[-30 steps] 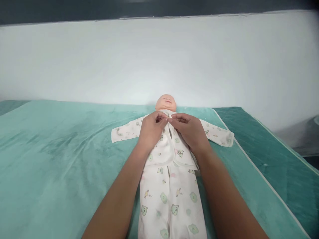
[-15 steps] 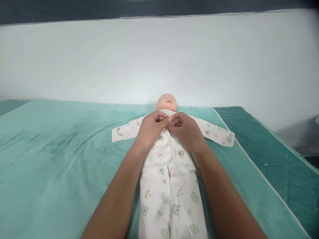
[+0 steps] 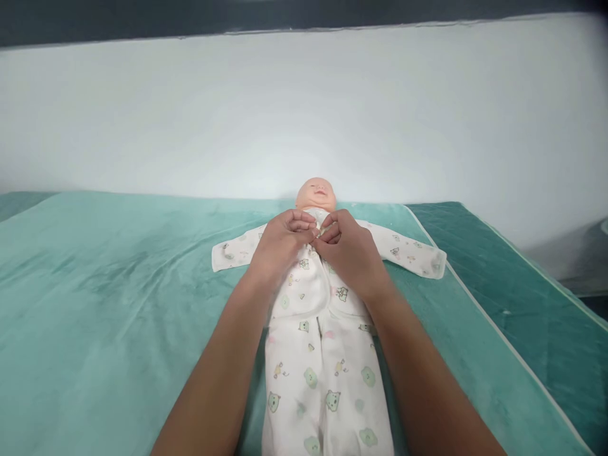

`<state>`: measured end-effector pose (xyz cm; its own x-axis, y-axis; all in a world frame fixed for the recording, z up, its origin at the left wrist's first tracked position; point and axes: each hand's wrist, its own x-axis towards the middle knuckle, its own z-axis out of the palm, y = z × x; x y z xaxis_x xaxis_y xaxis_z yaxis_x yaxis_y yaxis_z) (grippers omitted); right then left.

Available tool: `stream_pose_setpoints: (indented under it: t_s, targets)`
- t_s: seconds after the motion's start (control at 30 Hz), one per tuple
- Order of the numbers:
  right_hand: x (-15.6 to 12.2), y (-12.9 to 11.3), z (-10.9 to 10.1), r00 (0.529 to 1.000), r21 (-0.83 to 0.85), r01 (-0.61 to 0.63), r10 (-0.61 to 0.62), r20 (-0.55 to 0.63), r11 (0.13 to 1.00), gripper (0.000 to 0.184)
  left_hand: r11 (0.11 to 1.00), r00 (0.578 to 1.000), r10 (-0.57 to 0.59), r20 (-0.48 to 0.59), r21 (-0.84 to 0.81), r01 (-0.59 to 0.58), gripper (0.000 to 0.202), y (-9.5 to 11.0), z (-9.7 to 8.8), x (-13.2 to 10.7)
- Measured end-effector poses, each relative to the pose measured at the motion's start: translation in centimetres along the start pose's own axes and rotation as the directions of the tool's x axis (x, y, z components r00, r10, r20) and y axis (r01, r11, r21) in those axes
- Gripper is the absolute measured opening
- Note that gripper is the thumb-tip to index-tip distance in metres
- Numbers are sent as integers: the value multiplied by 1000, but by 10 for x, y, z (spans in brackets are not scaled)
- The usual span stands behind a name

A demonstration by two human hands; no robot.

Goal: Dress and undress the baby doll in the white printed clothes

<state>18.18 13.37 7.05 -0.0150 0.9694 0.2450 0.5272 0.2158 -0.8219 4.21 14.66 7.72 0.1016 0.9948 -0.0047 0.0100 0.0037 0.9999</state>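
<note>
A baby doll (image 3: 316,193) lies on its back, dressed in a white baby shirt (image 3: 304,294) and matching trousers (image 3: 327,386) with green, pink and yellow animal prints. At the upper front of the shirt, my left hand (image 3: 282,244) and my right hand (image 3: 349,250) meet, thumbs and fingertips nearly touching. Both pinch the shirt's front edges below the neck; a thin pale bit, perhaps a tie, shows between the fingertips. Both sleeves stretch out sideways, and the doll's hands are hidden. The shirt's lower front edges part slightly over the trousers.
The doll lies on a teal blanket (image 3: 118,316) with a pale edging, over a darker green cover (image 3: 513,285) on the right. A white wall (image 3: 304,107) rises close behind the doll's head.
My left hand has shifted slightly left and its fingers have straightened a little. My right hand has also moved slightly left. Both remain at the upper shirt front; the view has shifted a touch.
</note>
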Motion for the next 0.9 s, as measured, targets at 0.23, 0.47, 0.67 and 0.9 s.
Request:
stream_pose_setpoints:
  t_s: [0.23, 0.47, 0.67, 0.9]
  targets:
    - [-2, -4, -1, 999, -41, -25, 26, 23, 999, 24, 956, 984, 175, -29, 245, -163, 28, -10, 7, 7]
    - [-2, -2, -16, 994, 97, -94, 87, 73, 991, 25, 689, 908, 387, 161, 604, -400, 41, -17, 2, 10]
    - [0, 8, -10, 997, 94, -11, 18, -75, 996, 17, 645, 926, 343, 159, 676, -355, 41, -17, -2, 8]
    - [8, 30, 7, 978, -58, 151, -158, -139, 987, 33, 600, 919, 344, 191, 708, -372, 46, -21, -3, 11]
